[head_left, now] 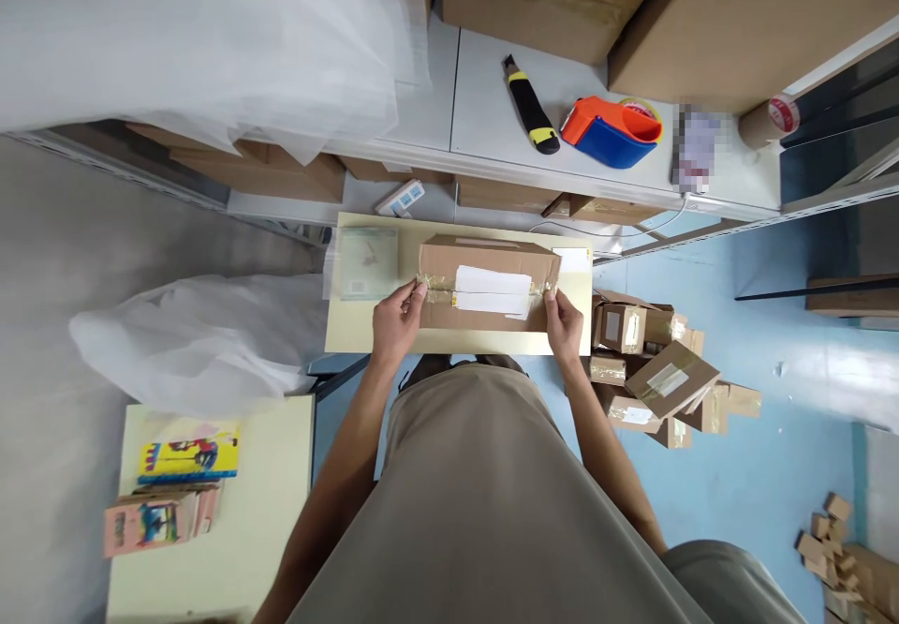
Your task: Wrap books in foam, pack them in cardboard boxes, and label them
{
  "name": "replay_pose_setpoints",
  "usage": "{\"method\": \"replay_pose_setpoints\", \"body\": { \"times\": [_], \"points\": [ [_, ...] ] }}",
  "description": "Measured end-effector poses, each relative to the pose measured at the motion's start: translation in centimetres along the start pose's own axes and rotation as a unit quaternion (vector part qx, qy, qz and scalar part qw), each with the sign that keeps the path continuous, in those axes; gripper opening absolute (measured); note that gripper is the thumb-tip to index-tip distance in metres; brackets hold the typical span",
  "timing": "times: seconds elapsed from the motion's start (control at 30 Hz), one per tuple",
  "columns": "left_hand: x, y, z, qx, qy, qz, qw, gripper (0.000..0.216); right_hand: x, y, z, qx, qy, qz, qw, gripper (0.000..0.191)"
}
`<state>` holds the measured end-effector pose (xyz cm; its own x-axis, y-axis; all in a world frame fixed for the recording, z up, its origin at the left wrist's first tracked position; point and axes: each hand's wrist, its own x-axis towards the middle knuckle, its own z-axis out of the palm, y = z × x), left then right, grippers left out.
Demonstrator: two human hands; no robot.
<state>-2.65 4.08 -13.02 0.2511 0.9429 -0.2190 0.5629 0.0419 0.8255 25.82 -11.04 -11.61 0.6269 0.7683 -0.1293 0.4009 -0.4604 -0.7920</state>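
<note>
- The left hand point(394, 322) pinched one end of the cardboard box point(492, 257) with its fingers point(407, 294).
- The right hand point(564, 326) gripped the box's other end, its fingers closed on the edge.
- The box was between both sets of fingers, over the bench point(355, 329); whether it touched the bench could not be told.
- White labels point(492, 280) were on it, midway between the fingers.
- A pale flat packet point(369, 263) lay on the bench, beyond and left of the left fingers.
- Beyond the right fingers, a knife point(532, 106) and a tape dispenser point(610, 141) lay on a shelf point(484, 90).
</note>
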Motion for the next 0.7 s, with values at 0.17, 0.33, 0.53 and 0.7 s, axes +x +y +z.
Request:
{"method": "replay_pose_setpoints", "body": {
  "times": [0.17,0.33,0.53,0.7],
  "points": [
    [-0.3,-2.0,-1.5,-0.033,0.009,0.082,0.996,0.037,-0.9,0.8,-1.7,0.034,0.019,-0.037,0.999,0.054],
    [-1.3,-6.5,0.8,-0.085,-0.052,-0.001,0.995,0.036,-2.2,6.5,0.4,0.064,-0.05,0.01,0.997,0.051],
    [-2.2,-10.3,4.0,-0.029,-0.08,-0.153,0.985,0.032,-2.9,12.6,4.3,0.054,-0.115,0.067,0.99,0.051],
    [-0.1,-11.3,3.5,-0.005,-0.085,-0.162,0.983,0.029,-0.2,14.4,4.2,0.044,-0.123,0.076,0.988,0.042]
  ]
}}
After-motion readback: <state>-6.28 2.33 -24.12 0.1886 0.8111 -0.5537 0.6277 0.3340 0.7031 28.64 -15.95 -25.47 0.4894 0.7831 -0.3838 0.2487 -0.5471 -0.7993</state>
